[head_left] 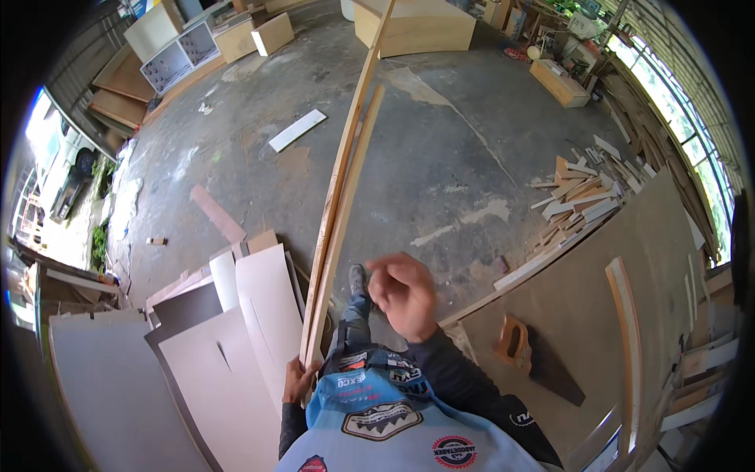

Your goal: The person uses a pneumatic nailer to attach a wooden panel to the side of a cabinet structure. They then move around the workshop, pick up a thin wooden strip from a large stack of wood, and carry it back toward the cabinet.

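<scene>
Two long, narrow wooden strips (334, 216) run side by side from my waist far out over the floor, one reaching farther than the other. My left hand (297, 381) is closed round their near end, low beside my left hip. In front of my body my right hand (403, 295) hangs in the air with nothing in it. Its fingers are loosely curled and apart, slightly blurred, just right of the strips and not touching them. A handsaw (543, 362) with a wooden handle lies on the brown sheet (582, 275) at my right.
Large pale panels (212, 354) lean and lie at my left. Wood offcuts (578, 193) are heaped at the right, near a curved-looking strip (625, 338). A white board (297, 130) lies on the concrete floor (440, 141). A box-like wooden piece (425, 31) and cabinets (181, 59) stand farther off.
</scene>
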A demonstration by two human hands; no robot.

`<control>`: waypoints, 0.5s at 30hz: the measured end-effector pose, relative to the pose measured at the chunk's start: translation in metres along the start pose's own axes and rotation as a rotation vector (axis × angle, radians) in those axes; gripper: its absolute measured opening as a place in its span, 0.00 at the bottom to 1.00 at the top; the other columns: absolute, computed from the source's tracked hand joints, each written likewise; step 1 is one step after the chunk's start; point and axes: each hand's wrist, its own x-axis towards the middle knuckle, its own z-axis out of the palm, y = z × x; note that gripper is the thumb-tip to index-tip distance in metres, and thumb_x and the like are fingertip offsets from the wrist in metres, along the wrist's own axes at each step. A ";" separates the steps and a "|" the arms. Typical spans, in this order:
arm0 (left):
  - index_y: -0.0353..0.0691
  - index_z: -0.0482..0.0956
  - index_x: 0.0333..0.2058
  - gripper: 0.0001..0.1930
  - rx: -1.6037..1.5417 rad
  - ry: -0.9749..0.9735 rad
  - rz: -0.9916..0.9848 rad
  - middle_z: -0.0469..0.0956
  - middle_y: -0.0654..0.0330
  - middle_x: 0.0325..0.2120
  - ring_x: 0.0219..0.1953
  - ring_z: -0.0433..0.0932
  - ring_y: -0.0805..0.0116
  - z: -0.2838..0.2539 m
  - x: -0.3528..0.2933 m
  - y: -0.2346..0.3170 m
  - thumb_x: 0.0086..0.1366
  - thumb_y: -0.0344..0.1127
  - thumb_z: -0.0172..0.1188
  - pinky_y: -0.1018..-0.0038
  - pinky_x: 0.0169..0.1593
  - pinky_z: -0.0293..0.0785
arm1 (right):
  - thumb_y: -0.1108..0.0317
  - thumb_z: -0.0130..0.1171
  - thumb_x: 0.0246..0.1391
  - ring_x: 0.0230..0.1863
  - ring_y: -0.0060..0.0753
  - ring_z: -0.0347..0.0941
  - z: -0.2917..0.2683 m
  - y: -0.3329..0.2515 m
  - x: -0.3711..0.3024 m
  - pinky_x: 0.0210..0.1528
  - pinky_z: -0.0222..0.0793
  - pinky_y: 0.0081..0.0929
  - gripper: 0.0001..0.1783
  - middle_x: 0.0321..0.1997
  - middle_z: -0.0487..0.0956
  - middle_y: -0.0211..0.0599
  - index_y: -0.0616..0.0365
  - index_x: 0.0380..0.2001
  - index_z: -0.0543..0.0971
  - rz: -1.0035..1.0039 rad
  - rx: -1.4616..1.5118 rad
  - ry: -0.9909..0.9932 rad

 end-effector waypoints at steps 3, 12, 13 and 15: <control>0.27 0.76 0.38 0.22 0.079 -0.007 0.129 0.75 0.60 0.19 0.21 0.71 0.75 -0.023 0.129 0.021 0.55 0.43 0.63 0.73 0.26 0.68 | 0.55 0.56 0.55 0.31 0.26 0.74 -0.102 0.108 0.125 0.34 0.68 0.20 0.29 0.32 0.78 0.39 0.69 0.50 0.70 0.258 -0.724 0.225; 0.30 0.72 0.33 0.23 0.053 -0.130 0.129 0.69 0.61 0.13 0.14 0.69 0.74 -0.058 0.420 0.178 0.64 0.51 0.54 0.74 0.18 0.65 | 0.52 0.60 0.54 0.37 0.30 0.78 -0.162 0.138 0.376 0.34 0.78 0.24 0.30 0.40 0.78 0.43 0.67 0.48 0.68 0.467 -0.546 0.003; 0.30 0.72 0.33 0.24 0.065 -0.132 0.133 0.69 0.59 0.13 0.14 0.70 0.73 -0.054 0.445 0.211 0.65 0.53 0.52 0.74 0.18 0.66 | 0.55 0.61 0.55 0.38 0.30 0.78 -0.166 0.127 0.403 0.35 0.79 0.25 0.27 0.40 0.78 0.41 0.67 0.47 0.68 0.437 -0.539 -0.003; 0.31 0.71 0.31 0.25 0.187 -0.088 0.358 0.69 0.55 0.13 0.15 0.73 0.69 -0.045 0.515 0.227 0.66 0.54 0.50 0.71 0.19 0.67 | 0.60 0.61 0.54 0.40 0.31 0.78 -0.179 0.110 0.452 0.36 0.81 0.26 0.26 0.40 0.78 0.42 0.68 0.47 0.67 0.314 -0.649 0.046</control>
